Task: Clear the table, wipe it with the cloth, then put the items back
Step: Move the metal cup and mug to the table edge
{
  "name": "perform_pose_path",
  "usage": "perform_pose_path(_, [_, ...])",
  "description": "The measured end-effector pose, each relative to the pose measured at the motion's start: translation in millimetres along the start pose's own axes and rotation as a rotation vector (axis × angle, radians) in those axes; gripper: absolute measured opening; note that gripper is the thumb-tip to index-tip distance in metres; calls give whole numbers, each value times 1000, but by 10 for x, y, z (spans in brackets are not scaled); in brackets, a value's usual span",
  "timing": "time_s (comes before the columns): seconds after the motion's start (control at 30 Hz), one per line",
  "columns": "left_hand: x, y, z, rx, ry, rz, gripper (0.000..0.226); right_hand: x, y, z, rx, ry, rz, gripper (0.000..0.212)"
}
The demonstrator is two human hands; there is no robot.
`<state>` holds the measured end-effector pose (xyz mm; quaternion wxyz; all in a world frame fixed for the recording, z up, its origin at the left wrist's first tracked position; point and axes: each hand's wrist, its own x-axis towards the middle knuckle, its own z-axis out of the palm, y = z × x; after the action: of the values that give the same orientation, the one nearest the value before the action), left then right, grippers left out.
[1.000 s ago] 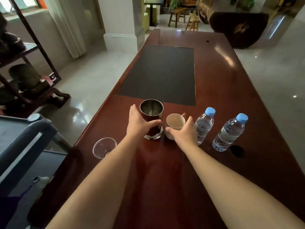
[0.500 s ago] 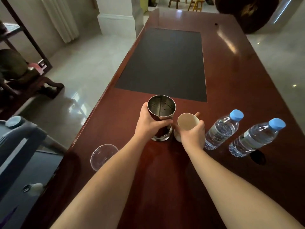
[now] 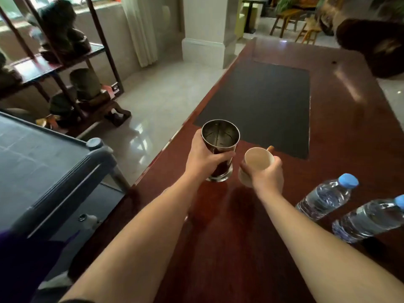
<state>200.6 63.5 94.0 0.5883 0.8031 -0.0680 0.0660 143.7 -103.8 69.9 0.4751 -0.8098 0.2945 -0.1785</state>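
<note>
Now that both are lifted off the dark red wooden surface (image 3: pixel 229 248): left grip (image 3: pixel 202 159) clamped on shiny steel canister (image 3: pixel 219 147), right grip (image 3: pixel 265 174) on cream ceramic mug (image 3: pixel 255 164). Clearing underway, two clear plastic water bottles (image 3: pixel 323 199) left near the right edge.

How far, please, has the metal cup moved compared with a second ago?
Yes: the metal cup has lifted off the table and shifted left towards its edge, away from the black mat.

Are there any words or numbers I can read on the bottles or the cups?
No readable text anywhere.
Two water bottles: no label or print shows.
Metal cup in the left hand: plain.
Cream mug in the right hand: plain.
</note>
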Motion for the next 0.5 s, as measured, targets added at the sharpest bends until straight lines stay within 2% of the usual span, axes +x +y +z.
perform_pose_path(0.27, [-207,1,-1186,88,283,-14,91,-315,-585,555,60,-249,-178,73])
perform_pose_path(0.5, [-868,-164,-1996,184,409,-124,98,-777,-959,1141,59,-494,-308,78])
